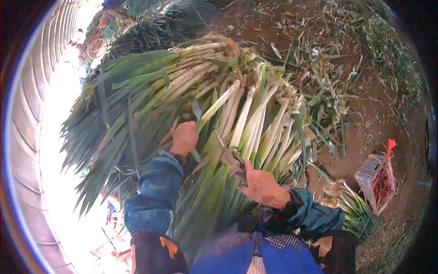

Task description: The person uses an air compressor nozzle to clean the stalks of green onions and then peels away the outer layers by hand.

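Observation:
A large pile of leeks (246, 118) lies in front of me, white root ends to the upper right and long green leaves spread to the left. My left hand (185, 137) is closed around one leek (219, 102), whose pale stalk slants up and right from the fist to its root end. In my right hand (264, 186), which is closed too, is a knife (223, 145) with a narrow blade pointing up and left across the leeks. Its brownish, wrapped-looking handle part shows beside my thumb. The blade lies close to the held stalk; contact is hard to tell.
Trimmed leaves and peelings (326, 91) litter the brown ground to the right. A box with reddish strings (376, 180) stands at the right, beside a small bundle of leeks (358, 212). More leeks (150, 34) lie behind the pile. A ribbed wall (27, 132) curves along the left.

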`<state>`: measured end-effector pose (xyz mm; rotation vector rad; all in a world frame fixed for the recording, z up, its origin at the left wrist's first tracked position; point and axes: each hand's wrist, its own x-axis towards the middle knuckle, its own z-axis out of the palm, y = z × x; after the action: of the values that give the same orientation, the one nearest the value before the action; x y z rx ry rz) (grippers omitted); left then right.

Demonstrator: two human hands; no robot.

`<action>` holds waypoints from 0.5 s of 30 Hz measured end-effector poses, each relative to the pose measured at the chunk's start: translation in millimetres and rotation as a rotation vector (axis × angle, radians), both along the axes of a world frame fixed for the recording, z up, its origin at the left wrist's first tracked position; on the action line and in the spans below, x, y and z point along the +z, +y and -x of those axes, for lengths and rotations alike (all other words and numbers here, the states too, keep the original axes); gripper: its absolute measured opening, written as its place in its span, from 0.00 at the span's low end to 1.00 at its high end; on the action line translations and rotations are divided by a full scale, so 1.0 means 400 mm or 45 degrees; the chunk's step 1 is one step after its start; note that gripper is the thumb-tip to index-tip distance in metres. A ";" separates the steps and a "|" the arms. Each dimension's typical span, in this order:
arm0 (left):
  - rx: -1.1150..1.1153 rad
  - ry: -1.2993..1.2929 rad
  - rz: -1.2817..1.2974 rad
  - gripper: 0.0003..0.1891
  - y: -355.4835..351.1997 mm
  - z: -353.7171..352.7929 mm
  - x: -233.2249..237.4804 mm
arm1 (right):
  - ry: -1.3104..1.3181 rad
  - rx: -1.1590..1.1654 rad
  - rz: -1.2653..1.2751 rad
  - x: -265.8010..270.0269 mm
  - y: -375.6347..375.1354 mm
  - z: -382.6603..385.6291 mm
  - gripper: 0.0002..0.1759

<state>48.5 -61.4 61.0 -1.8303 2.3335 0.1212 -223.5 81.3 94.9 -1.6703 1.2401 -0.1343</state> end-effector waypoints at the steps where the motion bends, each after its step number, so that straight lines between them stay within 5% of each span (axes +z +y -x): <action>1: 0.034 0.079 -0.085 0.11 -0.006 0.001 0.005 | 0.001 -0.007 0.008 -0.003 -0.002 -0.001 0.38; 7: -0.137 0.193 -0.866 0.14 -0.058 -0.082 0.045 | -0.010 0.012 -0.011 -0.017 0.004 0.002 0.35; 8: -0.804 0.800 -0.398 0.15 -0.017 -0.227 -0.020 | -0.011 0.003 -0.047 -0.002 -0.002 0.012 0.35; 11: -0.715 0.789 -0.602 0.20 0.021 -0.246 0.055 | 0.014 -0.010 -0.099 -0.015 0.000 0.031 0.38; 14: 0.246 0.109 -0.896 0.24 0.031 -0.105 0.111 | 0.025 0.021 -0.113 -0.006 0.004 0.028 0.36; 15: 0.259 0.244 -0.788 0.24 0.040 -0.100 0.111 | 0.022 0.038 -0.111 0.005 0.001 0.024 0.34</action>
<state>88.3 -45.2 105.5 -1.7624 1.8914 0.9624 -233.2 81.8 96.9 -1.6167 1.2162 -0.0469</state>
